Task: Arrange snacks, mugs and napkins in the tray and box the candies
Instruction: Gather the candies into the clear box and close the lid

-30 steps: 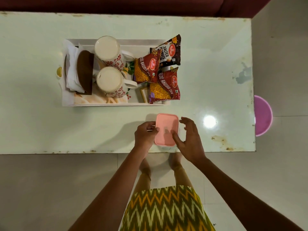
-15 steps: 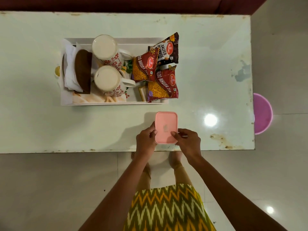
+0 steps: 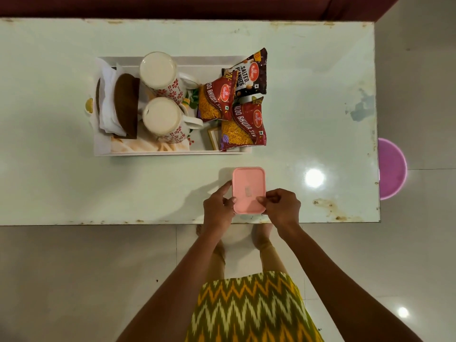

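Pale green table (image 3: 74, 188), worn at the edges. White tray (image 3: 172, 152) at centre, loaded with two upturned mugs (image 3: 160, 117), three snack packets (image 3: 243, 124) at its right end and white napkins (image 3: 107, 114) in a brown holder at its left end. Pink lidded box (image 3: 248, 186) near the table's front edge, just before the tray. Left hand (image 3: 218, 208) and right hand (image 3: 281, 208) at the box's near corners, fingers (image 3: 261, 199) pinching its sides and lid.

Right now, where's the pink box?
In the head view the pink box sits lid-on at the table's near edge, just in front of the tray's right end, gripped at its near corners by the left hand and right hand.
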